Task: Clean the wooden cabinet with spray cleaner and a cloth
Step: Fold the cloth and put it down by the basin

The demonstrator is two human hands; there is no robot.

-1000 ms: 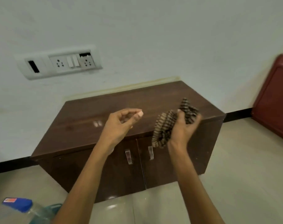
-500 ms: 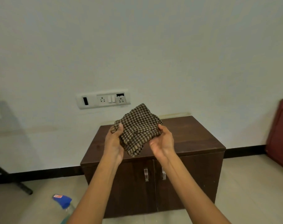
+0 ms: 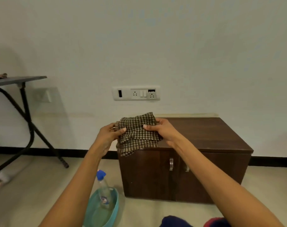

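A brown checked cloth (image 3: 137, 135) is held up in the air over the left end of the dark wooden cabinet (image 3: 210, 136). My left hand (image 3: 109, 135) pinches its left edge and my right hand (image 3: 161, 130) grips its right side, thumb on top. The cloth is bunched and partly folded, its lower edge hanging past the cabinet's front top edge. A clear spray bottle (image 3: 104, 190) with a blue cap stands upright in a teal basin (image 3: 114, 213) on the floor, left of the cabinet and below my left forearm.
The cabinet has two doors with metal handles (image 3: 171, 163) and stands against a white wall under a switch and socket plate (image 3: 136, 93). A black folding table (image 3: 18, 79) stands at the left. Beige tile floor lies around the basin.
One second ago only my right hand held the cloth; now both hands hold it and spread it. The view has pulled back and shifted left, bringing the folding table, bottle and basin into sight.
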